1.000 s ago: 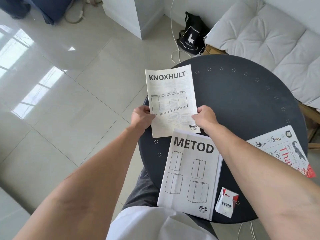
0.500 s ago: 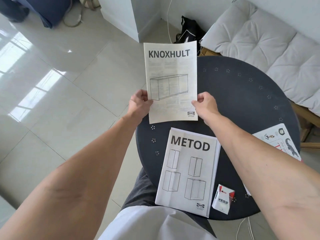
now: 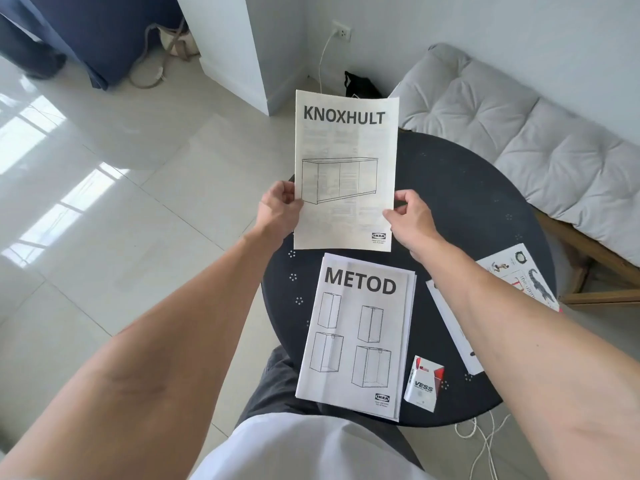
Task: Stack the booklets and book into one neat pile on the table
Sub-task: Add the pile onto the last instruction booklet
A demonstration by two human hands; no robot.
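Both hands hold the KNOXHULT booklet up off the round table.

Left hand (image 3: 278, 211) pinches the left edge of the KNOXHULT booklet (image 3: 346, 171), fingers curled closed on the paper; right hand (image 3: 410, 218) grips the right edge the same way, thumb on the front cover. Booklet upright between the two hands, cover facing the camera, its lower edge clear of the table (image 3: 467, 209). Just below the hands, nearer the body, the METOD booklet (image 3: 356, 336) lies flat on the dark tabletop, its near corner overhanging the rim. Right of the right forearm, the book (image 3: 519, 275) lies flat near the table's edge, largely covered by that arm. Below the right hand, beside METOD's lower right corner, a small VESS pack (image 3: 424, 384). Beyond the right hand, off the table, a grey cushion (image 3: 519, 133).
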